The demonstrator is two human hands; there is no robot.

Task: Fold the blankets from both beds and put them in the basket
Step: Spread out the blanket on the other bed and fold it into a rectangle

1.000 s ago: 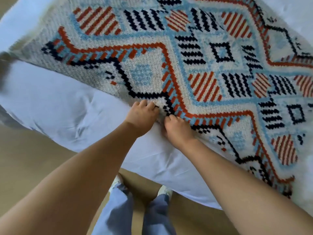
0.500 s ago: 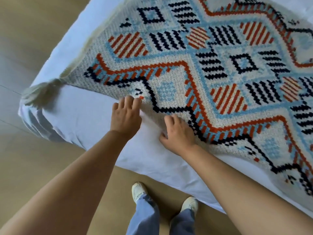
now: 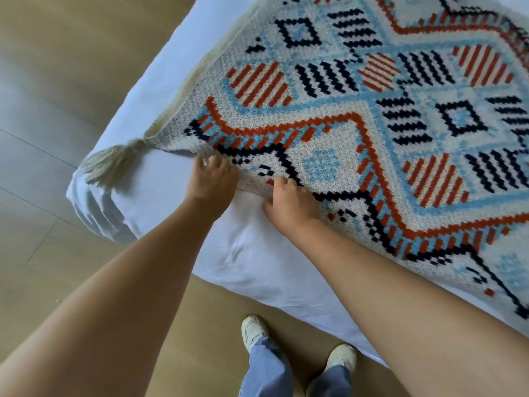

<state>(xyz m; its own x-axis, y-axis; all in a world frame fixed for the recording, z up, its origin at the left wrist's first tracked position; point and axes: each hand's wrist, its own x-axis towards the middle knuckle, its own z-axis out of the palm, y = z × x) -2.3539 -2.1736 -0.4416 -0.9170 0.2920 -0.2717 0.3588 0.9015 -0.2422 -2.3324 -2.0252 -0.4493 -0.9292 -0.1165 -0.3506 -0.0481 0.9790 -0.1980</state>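
Blanket (image 3: 372,116) beyond top, right edges

White-sheeted bed (image 3: 252,262), tan floor (image 3: 65,67)

Both bare arms stretch forward and down, nearly straight, closing in toward each other. The left hand (image 3: 210,181) lies knuckles up, its fingers curled at the blanket (image 3: 329,133) hem. The right hand (image 3: 289,207) sits just beside it and slightly nearer the body, fingers bent onto the same hem with the thumb low underneath. The wrists are close but apart.
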